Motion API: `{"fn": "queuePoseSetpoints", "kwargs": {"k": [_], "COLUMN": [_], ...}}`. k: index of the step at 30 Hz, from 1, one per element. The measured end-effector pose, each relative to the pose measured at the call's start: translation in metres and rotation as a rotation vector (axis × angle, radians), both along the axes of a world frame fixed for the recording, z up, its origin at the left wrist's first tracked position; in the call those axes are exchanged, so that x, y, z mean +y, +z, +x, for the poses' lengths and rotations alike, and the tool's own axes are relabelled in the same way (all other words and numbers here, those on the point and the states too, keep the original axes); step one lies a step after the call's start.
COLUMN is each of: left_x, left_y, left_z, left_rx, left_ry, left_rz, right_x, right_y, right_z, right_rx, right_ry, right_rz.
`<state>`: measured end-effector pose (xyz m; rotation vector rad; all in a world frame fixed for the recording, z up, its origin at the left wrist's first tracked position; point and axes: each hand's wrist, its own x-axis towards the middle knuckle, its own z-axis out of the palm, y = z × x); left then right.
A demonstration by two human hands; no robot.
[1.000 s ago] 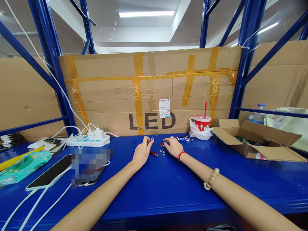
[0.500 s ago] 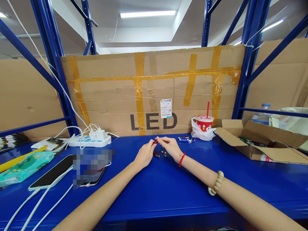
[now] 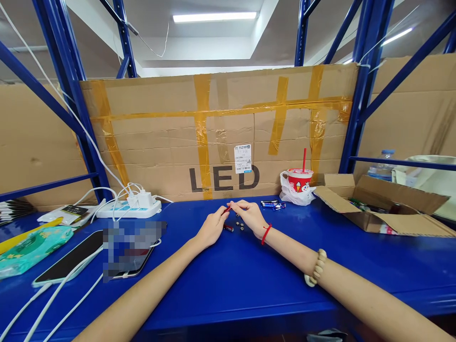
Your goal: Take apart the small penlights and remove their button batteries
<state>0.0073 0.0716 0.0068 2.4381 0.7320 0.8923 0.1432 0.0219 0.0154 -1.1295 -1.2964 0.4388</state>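
Note:
A slim red metal tube, like the body of a mini flashlight, is pinched in the fingers of my left hand. The fingertips of my right hand are pressed together at the tube's upper end. Whether they hold a small piece there is hidden. On the blue tabletop just below the hands lies a second short red cylinder. Several small silvery button cells lie beside it, under my right hand. Several shiny blue tubes lie together beyond my right hand.
A red and white cup with a straw stands at the back right, beside an open cardboard box. To the left are a power strip, phones with white cables and a teal packet. A cardboard panel closes the back.
The whole view has shifted slightly, so everything sits a little further left in it. Both hands stay together at the red tube, with hardly any visible change in their grip.

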Motion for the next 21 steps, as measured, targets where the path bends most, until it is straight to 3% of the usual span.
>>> {"fn": "queuePoseSetpoints", "kwargs": {"k": [6,13,21], "left_x": [-0.002,0.006,0.002], "left_y": [0.002,-0.002,-0.001], "left_z": [0.000,0.000,-0.001], "left_rx": [-0.035,0.090,0.273], "left_ry": [-0.033,0.128,0.035], "left_rz": [-0.002,0.211,0.381], "right_x": [0.000,0.008,0.017], "right_y": [0.004,0.000,-0.011], "right_z": [0.000,0.014,0.027], "right_rx": [-0.009,0.035,-0.167], "right_ry": [0.023,-0.082,-0.074], "right_rz": [-0.019,-0.088,-0.086]}}
